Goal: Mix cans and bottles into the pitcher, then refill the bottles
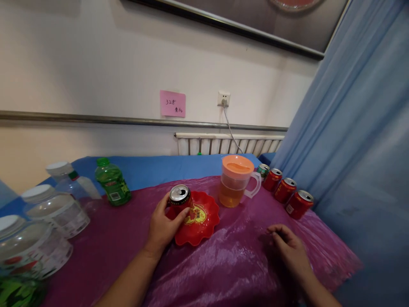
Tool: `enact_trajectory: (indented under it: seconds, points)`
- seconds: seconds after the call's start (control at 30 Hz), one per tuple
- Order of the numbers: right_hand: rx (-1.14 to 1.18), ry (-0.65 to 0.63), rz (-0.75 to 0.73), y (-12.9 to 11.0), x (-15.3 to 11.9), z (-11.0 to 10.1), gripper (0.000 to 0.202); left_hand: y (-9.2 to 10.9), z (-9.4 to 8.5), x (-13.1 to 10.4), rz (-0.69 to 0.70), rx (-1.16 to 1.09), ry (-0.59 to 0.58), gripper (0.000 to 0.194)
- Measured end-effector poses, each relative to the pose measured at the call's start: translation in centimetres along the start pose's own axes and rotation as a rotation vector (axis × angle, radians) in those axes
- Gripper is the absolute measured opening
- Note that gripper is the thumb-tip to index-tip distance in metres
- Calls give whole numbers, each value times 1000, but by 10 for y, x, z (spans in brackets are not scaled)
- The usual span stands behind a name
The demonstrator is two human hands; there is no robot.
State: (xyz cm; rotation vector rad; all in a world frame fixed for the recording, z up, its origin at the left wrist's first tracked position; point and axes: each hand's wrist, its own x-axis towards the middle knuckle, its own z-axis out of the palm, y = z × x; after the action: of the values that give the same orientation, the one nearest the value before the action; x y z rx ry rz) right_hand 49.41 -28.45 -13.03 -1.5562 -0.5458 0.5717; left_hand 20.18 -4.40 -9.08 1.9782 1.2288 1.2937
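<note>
My left hand (pixel 164 224) is wrapped round an opened drink can (pixel 180 197) with a black rim and a silver top. The can stands upright at the left side of a red scalloped plate (pixel 207 226), which has a yellow printed centre. My right hand (pixel 289 245) hovers over the purple plastic sheet, its fingers loosely curled and apart, with nothing seen in them. Behind the plate stands a clear pitcher (pixel 230 194) with an orange lid, partly filled with amber liquid.
Several opened cans (pixel 285 191) line the right edge by a blue curtain (pixel 358 149). At left stand a green bottle (pixel 113 183) and large clear jars (pixel 60 211) with white lids. The purple sheet (pixel 223 273) is wrinkled. A radiator (pixel 211 145) runs along the wall.
</note>
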Motion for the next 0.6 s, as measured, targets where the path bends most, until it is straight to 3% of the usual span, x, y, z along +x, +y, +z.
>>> enact_trajectory:
  seconds: [0.27, 0.47, 0.6]
  points:
    - [161, 41, 83, 7, 1, 0, 29, 2, -1, 1, 12, -3, -6, 73]
    - [359, 54, 164, -21, 28, -2, 28, 0, -2, 3, -5, 4, 0, 73]
    - [488, 7, 228, -42, 51, 8, 28, -3, -3, 3, 13, 1, 2, 71]
